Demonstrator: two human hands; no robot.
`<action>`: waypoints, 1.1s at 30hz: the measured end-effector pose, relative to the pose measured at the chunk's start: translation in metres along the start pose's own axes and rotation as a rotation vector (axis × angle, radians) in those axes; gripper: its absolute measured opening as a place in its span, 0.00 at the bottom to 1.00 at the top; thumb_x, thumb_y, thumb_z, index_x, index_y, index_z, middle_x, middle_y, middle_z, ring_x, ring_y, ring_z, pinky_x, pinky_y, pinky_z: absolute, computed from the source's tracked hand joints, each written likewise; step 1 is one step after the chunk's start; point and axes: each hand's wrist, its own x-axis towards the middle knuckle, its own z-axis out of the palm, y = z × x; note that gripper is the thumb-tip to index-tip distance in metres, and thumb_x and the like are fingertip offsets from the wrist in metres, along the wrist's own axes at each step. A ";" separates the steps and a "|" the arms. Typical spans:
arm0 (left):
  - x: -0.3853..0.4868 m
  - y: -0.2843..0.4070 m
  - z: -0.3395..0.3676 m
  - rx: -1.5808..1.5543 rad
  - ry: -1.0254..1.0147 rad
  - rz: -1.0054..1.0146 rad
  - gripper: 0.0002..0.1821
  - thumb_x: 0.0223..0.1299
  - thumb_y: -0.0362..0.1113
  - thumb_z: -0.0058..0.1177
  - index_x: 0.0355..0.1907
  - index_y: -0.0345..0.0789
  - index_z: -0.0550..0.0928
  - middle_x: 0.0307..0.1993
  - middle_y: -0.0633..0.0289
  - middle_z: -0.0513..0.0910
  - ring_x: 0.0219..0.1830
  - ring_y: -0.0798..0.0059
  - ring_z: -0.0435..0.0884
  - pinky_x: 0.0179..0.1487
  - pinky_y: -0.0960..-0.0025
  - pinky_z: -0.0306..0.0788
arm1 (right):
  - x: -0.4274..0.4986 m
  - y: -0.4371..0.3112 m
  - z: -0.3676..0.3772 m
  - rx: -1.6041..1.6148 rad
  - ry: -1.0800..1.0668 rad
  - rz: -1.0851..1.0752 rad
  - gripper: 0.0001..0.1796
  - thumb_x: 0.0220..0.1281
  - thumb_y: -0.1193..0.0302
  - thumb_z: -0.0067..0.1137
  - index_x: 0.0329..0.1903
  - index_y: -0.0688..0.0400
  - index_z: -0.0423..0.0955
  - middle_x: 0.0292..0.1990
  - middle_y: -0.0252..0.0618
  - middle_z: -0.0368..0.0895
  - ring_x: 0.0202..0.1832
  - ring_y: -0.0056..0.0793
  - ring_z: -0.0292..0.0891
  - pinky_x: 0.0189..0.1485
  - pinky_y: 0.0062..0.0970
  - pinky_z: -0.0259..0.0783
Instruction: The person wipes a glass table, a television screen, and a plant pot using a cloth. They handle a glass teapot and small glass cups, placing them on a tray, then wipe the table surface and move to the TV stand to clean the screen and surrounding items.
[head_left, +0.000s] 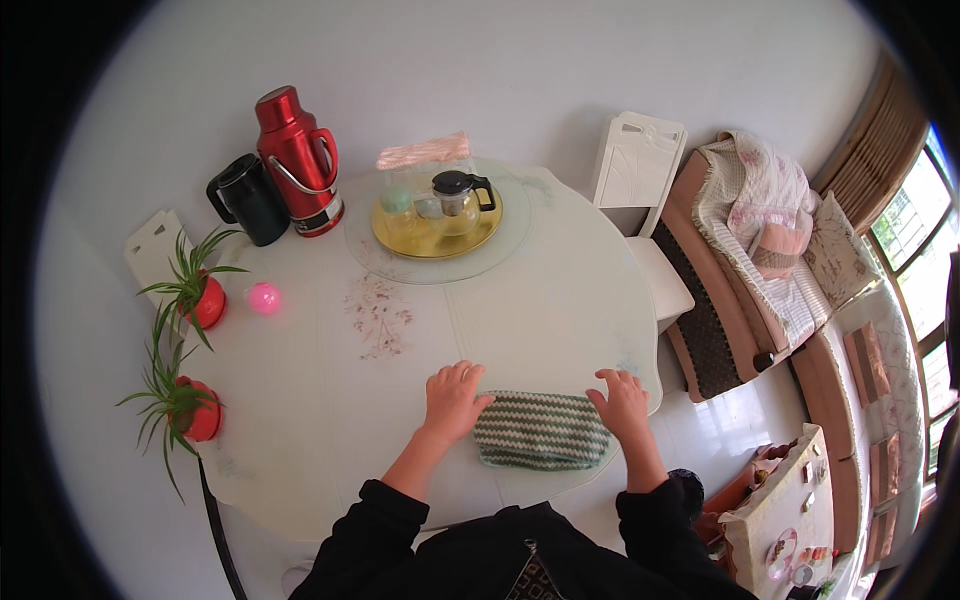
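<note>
A folded cloth (541, 431) with green and white zigzag stripes lies flat near the front edge of the table (525, 330). At its far left corner is my left hand (452, 399), palm down, fingers spread and thumb over or just at the cloth's edge. My right hand (622, 401) is at the far right corner in much the same pose, its thumb by the edge. Neither hand is closed around the fabric. Whether the thumbs press on it or only hover cannot be made out.
A glass turntable (480, 271) bears a gold tray (420, 251) with a glass teapot (457, 210) and cups, partly under a pink cloth (424, 151). Leftward stand a red thermos (298, 165), a black jug (251, 202), a pink ball (264, 298) and two potted plants (206, 304). A white chair (641, 165) adjoins the right side.
</note>
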 end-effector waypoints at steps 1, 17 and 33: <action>0.006 0.003 0.018 0.177 0.179 0.080 0.23 0.54 0.47 0.60 0.52 0.44 0.74 0.54 0.57 0.74 0.54 0.62 0.73 0.53 0.55 0.65 | 0.005 0.002 0.009 0.030 0.012 0.028 0.24 0.53 0.56 0.61 0.53 0.49 0.73 0.51 0.46 0.74 0.54 0.46 0.68 0.52 0.51 0.63; 0.062 0.048 0.156 0.293 0.110 -0.068 0.27 0.60 0.51 0.50 0.62 0.50 0.71 0.66 0.58 0.63 0.69 0.45 0.55 0.65 0.35 0.48 | 0.083 0.058 0.104 -0.061 0.006 -0.411 0.27 0.62 0.48 0.47 0.64 0.37 0.65 0.67 0.40 0.58 0.70 0.43 0.48 0.69 0.57 0.39; 0.009 0.090 0.164 0.242 -0.038 0.098 0.28 0.57 0.49 0.52 0.57 0.35 0.74 0.65 0.53 0.63 0.68 0.47 0.56 0.64 0.38 0.51 | 0.007 0.095 0.090 -0.082 -0.064 -0.478 0.26 0.59 0.55 0.52 0.60 0.45 0.70 0.63 0.38 0.66 0.69 0.36 0.53 0.69 0.53 0.41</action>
